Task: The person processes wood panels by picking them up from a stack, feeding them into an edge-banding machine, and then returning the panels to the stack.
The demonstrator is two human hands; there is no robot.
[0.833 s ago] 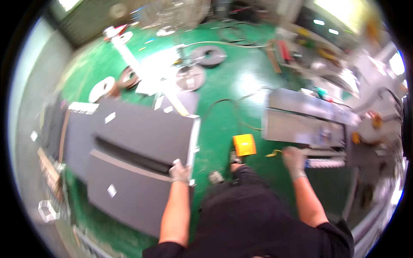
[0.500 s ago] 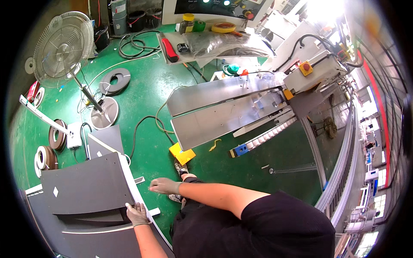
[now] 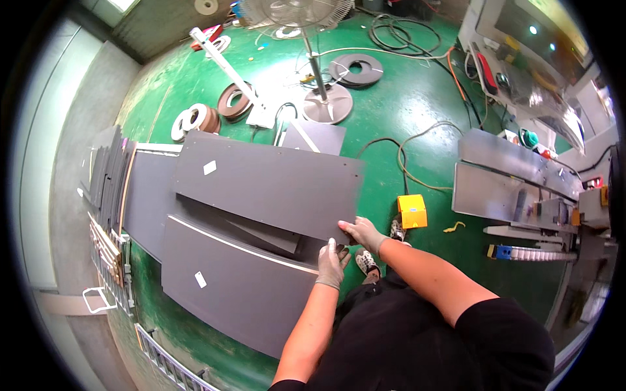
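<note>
Upper grey panel (image 3: 267, 186) lies atop the panel stack (image 3: 228, 287), left of the yellow box (image 3: 412, 210). Both hands, left hand (image 3: 332, 264) and right hand (image 3: 360, 232), now grip its near corner; the right has come over from the machine (image 3: 515, 189).

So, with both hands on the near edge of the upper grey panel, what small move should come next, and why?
Probably lift that edge a little and draw the upper grey panel clear. The left hand and right hand both hold its near corner, and it lies tilted across the lower grey panel, so sliding it flat could scrape the two.
</note>
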